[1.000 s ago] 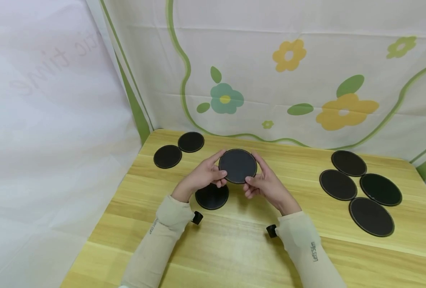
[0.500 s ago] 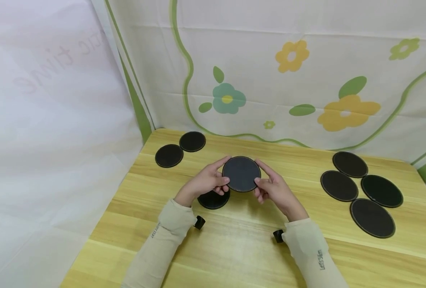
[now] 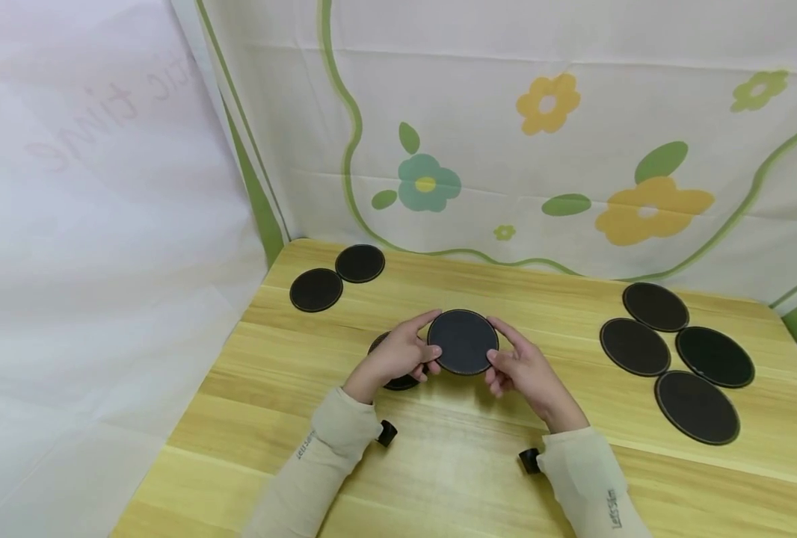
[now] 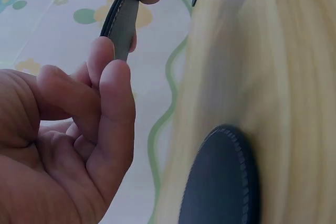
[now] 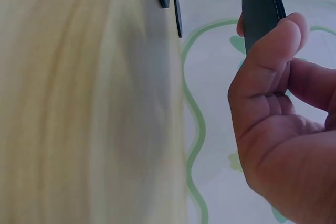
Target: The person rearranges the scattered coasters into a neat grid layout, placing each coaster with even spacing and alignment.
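Both hands hold one round black coaster [image 3: 463,342] with a stitched rim, over the middle of the table in the head view. My left hand [image 3: 397,359] pinches its left edge between thumb and fingers. Opposite it, my right hand [image 3: 529,377] pinches the right edge the same way. In both wrist views the coaster [image 4: 124,27] is seen nearly edge-on, raised off the wood. Beneath the left hand a second black coaster [image 4: 220,182] lies flat on the table, partly hidden by that hand in the head view.
Two more coasters, a near one [image 3: 315,290] and a far one [image 3: 360,264], lie side by side at the back left of the wooden table [image 3: 459,471]. Several others [image 3: 697,407] form a cluster at the right. A flowered cloth [image 3: 493,149] hangs behind the table.
Both hands have brought the held coaster slightly nearer and to the right. The left hand now covers more of the coaster lying beneath it. The other coasters stay put.
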Demonstrator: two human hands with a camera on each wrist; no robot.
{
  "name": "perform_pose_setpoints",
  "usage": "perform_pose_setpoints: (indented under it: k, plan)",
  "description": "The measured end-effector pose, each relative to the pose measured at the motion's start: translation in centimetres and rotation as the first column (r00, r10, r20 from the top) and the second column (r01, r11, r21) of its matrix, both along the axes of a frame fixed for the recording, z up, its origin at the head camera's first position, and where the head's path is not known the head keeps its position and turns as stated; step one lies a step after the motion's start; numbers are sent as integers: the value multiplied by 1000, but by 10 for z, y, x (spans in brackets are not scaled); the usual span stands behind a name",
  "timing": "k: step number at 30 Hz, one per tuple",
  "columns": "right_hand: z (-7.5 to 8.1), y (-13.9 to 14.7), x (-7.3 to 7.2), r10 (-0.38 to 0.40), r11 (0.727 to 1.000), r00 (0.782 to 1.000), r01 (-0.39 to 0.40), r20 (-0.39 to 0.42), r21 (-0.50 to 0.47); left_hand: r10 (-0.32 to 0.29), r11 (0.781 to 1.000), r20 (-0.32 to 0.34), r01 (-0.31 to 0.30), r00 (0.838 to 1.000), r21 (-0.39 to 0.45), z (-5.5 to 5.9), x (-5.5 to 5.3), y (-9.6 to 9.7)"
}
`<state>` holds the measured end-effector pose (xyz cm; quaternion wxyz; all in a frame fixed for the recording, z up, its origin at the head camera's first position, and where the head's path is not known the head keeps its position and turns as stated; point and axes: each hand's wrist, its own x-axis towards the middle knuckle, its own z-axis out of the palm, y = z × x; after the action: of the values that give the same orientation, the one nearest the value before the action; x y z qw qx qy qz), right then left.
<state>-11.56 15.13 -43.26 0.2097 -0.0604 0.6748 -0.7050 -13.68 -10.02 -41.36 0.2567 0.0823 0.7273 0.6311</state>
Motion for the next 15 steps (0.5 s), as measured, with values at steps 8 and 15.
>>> perform_pose_setpoints:
  k: [8,15]
  plan:
    - [-9,2,6,-22,996,999,18,48,86,45,993,-29,-48,999,-110,-14,8,10]
    - [-15,5,14,-6,988,997,-6,74,155,30,983,-25,-34,999,-182,-24,16,20]
